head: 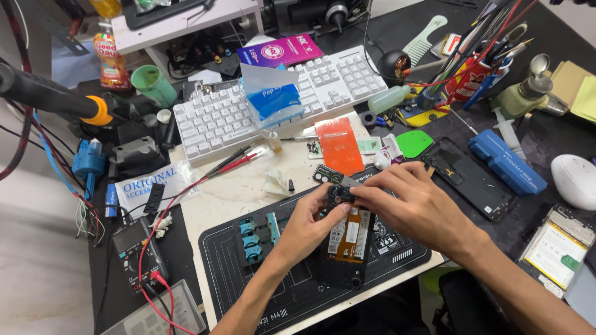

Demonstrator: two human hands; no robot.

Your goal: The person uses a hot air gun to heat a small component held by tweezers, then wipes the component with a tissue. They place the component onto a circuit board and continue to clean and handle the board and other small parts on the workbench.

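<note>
An opened black phone body (349, 248) with an orange-and-white battery lies on a dark work mat (292, 291) near the front edge. My left hand (307, 229) rests on its left side, thumb and fingertips pinching a small black part (340, 195) at the phone's top end. My right hand (410, 201) comes in from the right, and its fingertips grip the same small part. Blue clips (250, 239) sit in the mat to the left of my left hand.
A white keyboard (273, 102) lies behind, with a clear bag on it. An orange card (338, 146), a green pick (413, 142), a black phone frame (469, 177), a blue case (506, 161), a multimeter (136, 248) with red leads and a tool cup (472, 74) surround the mat.
</note>
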